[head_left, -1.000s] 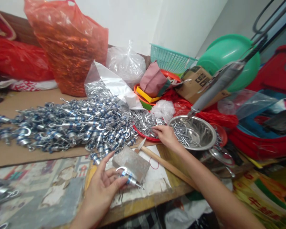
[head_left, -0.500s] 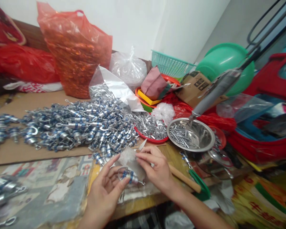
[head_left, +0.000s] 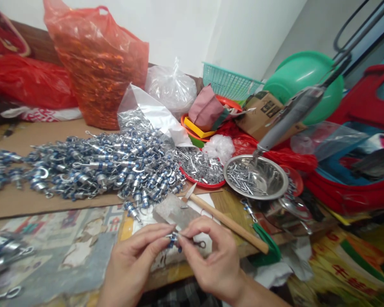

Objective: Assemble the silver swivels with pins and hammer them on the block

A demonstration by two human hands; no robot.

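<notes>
At the table's front edge, my left hand pinches a small blue and silver metal part between thumb and fingers. My right hand closes on the same part from the other side, and a ring end shows beside its fingers. Just beyond the hands sits a grey block. A hammer with a wooden handle lies to the right of the block. Behind and left is a large heap of similar blue and silver parts.
A red tray of small metal pieces and a steel bowl of pins stand behind the hammer. A grey tool slants over the bowl. A large orange bag stands at the back; more parts lie at left.
My right hand has come down and left from beside the hammer head to the part in my left hand. The part is now between both hands, and the block and hammer handle show more fully.
</notes>
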